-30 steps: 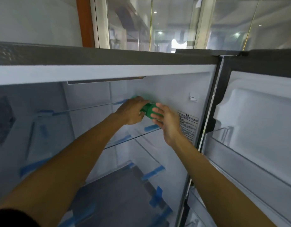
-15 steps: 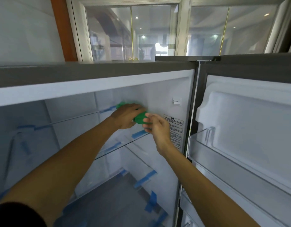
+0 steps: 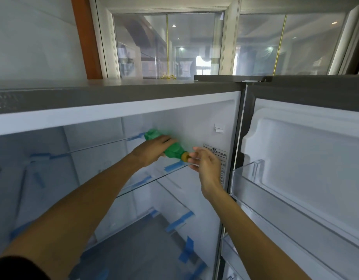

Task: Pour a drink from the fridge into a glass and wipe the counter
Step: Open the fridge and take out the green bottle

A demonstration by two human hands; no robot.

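left hand point(image 3: 154, 151) grips green bottle point(image 3: 172, 150), right hand point(image 3: 206, 164) at its cap point(image 3: 184, 157).

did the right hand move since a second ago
Yes. The right hand has slid right, toward the label on the fridge wall, and now overlaps it. Its fingertips reach only the yellow cap of the green bottle.

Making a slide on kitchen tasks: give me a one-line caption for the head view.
In the open fridge, the left hand grips a green bottle, the right hand at its yellow cap.
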